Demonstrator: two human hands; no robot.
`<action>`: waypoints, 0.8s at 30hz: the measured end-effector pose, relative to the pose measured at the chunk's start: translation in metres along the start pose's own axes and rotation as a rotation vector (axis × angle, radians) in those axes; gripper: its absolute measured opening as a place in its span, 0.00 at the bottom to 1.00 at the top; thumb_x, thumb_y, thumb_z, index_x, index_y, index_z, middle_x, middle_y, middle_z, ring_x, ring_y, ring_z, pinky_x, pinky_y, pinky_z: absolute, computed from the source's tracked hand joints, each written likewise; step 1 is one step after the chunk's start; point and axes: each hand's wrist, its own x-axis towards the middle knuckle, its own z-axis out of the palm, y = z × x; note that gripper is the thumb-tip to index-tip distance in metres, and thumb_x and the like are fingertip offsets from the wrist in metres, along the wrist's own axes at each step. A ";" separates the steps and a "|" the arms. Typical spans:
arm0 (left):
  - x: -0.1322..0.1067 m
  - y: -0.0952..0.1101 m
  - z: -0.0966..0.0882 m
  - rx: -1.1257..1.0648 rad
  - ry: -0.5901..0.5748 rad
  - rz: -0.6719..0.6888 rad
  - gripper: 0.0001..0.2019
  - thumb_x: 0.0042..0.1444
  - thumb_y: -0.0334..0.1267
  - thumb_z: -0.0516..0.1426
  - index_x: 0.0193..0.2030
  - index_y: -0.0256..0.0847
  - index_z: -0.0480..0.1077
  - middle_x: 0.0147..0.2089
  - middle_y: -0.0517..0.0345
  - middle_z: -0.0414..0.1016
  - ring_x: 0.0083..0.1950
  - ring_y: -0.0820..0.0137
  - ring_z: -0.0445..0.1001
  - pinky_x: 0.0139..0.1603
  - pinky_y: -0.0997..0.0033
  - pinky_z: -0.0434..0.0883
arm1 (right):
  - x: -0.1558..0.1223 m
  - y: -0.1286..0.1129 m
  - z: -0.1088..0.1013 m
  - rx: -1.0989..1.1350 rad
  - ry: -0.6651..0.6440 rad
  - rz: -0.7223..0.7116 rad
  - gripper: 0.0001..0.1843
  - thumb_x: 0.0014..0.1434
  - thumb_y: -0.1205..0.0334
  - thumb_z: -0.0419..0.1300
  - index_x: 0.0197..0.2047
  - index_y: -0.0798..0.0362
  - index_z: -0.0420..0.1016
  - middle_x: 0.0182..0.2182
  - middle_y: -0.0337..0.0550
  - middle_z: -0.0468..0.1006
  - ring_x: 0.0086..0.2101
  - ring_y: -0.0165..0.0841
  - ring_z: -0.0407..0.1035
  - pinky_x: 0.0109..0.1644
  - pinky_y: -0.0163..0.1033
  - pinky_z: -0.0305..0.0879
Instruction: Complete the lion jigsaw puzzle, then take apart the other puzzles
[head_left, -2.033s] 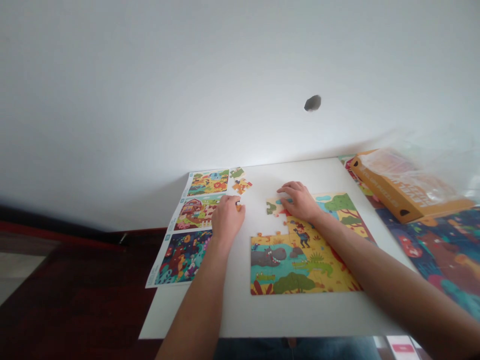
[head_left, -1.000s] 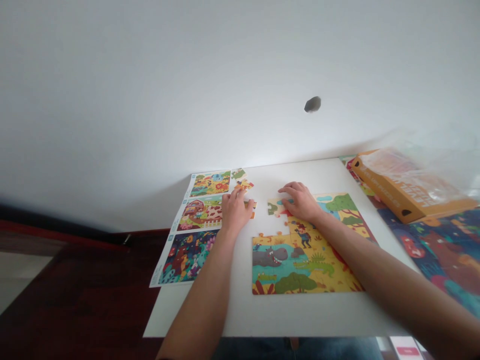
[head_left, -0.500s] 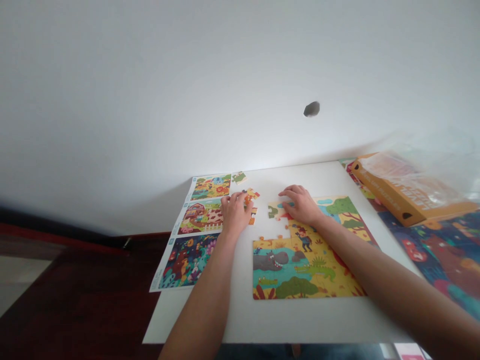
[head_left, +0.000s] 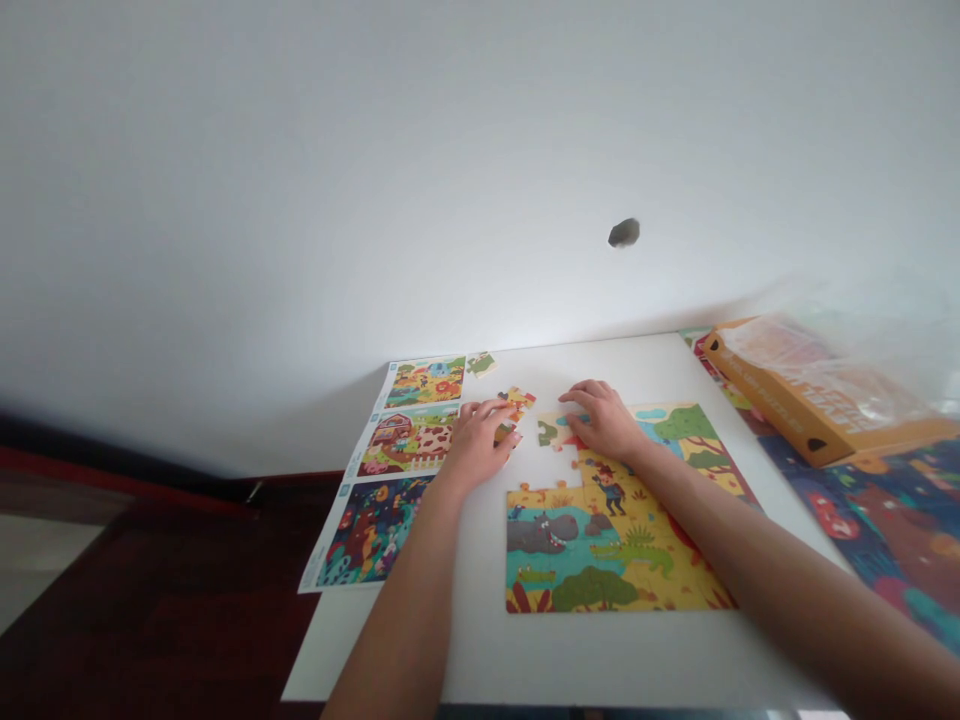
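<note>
At the middle of the white counter (head_left: 465,660), the left hand (head_left: 476,445) lying with its fingers (head_left: 495,408) stretched forward and a little apart, the tips touching a small cluster of loose jigsaw pieces (head_left: 514,402); whether pinching them or only resting on them, impossible to tell. Just to the right, the right hand (head_left: 604,422), its fingers (head_left: 577,393) curved and slightly spread, pressing down on the upper left part of an assembled cardboard jigsaw puzzle (head_left: 622,570).

Long axis of this rectangular puzzle running left to right across the counter, with the picture upright toward the person: a grey hippo, a green crocodile, a man in a hat and rounded green trees, all printed on a smooth surface with knobbed, interlocking edges. At its upper left, a stepped gap with bare white counter showing, between the pieces under the right hand and the rows nearer the person.

Farther away, near the far edge, one more loose green piece (head_left: 481,364). To the left of the hands, a long paper sheet (head_left: 367,530) with three stacked colourful pictures, its long axis pointing away from the person. At the far right corner, an orange cardboard box (head_left: 780,405) under clear plastic wrapping (head_left: 817,345), above a dark printed picture sheet (head_left: 892,530).
</note>
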 end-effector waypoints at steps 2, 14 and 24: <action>0.002 0.008 0.005 0.009 0.011 0.001 0.21 0.59 0.43 0.56 0.59 0.47 0.70 0.63 0.56 0.68 0.61 0.57 0.62 0.63 0.55 0.59 | 0.000 0.000 0.000 -0.003 -0.003 0.000 0.18 0.58 0.63 0.57 0.52 0.49 0.75 0.49 0.49 0.73 0.49 0.44 0.65 0.55 0.51 0.63; 0.013 0.011 0.024 0.011 0.132 -0.123 0.25 0.57 0.43 0.60 0.62 0.45 0.66 0.61 0.55 0.71 0.60 0.52 0.61 0.60 0.52 0.61 | -0.002 -0.011 -0.003 -0.011 -0.166 -0.085 0.28 0.63 0.58 0.54 0.66 0.50 0.61 0.58 0.48 0.73 0.61 0.48 0.57 0.62 0.56 0.52; 0.018 0.014 0.023 -0.050 0.171 -0.149 0.22 0.55 0.41 0.62 0.57 0.45 0.71 0.53 0.54 0.76 0.54 0.58 0.70 0.56 0.59 0.64 | -0.002 -0.013 -0.005 0.005 -0.203 -0.121 0.31 0.63 0.54 0.55 0.68 0.51 0.57 0.58 0.52 0.72 0.62 0.48 0.56 0.64 0.57 0.50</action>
